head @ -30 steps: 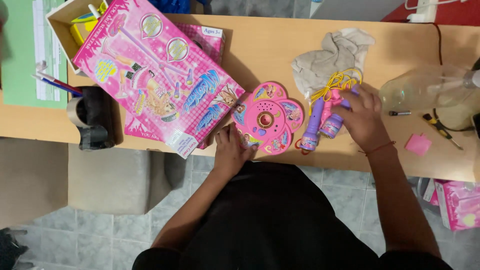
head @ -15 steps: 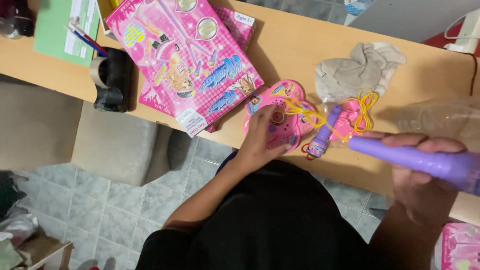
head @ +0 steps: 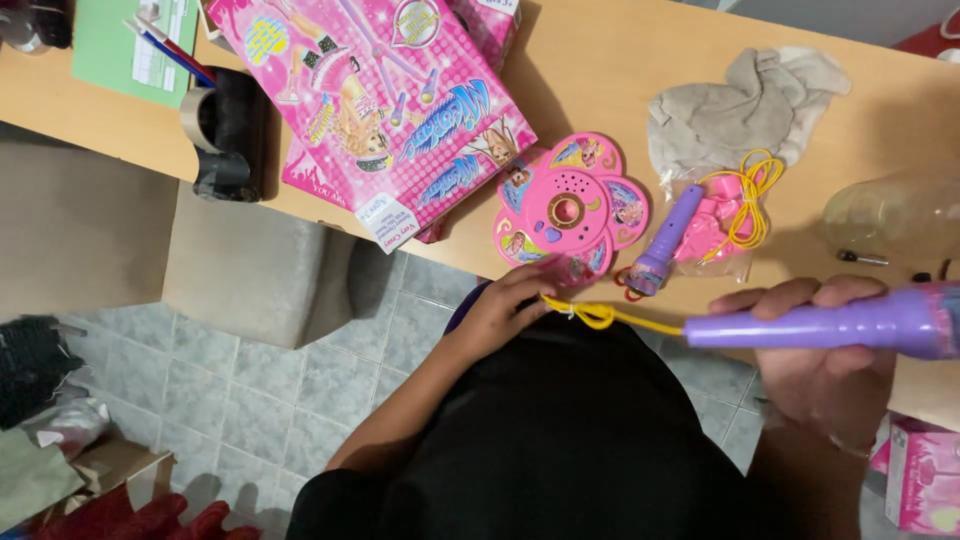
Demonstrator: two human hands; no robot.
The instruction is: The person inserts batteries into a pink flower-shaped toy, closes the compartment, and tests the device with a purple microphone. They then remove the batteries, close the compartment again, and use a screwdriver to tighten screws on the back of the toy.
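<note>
Up close, smooth purple plastic microphone [head: 840, 325], thin yellow cord [head: 610, 317]

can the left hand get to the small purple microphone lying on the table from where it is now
Probably yes: the left hand sits at the table edge beside the pink flower toy, and the small purple microphone lies just beyond, nothing between, though its fingers pinch the yellow cord.

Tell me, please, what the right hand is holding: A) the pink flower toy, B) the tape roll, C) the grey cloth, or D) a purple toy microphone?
D: the right hand grips a purple toy microphone, with its yellow cord running to the left hand; the cloth and flower toy lie on the table.
</note>
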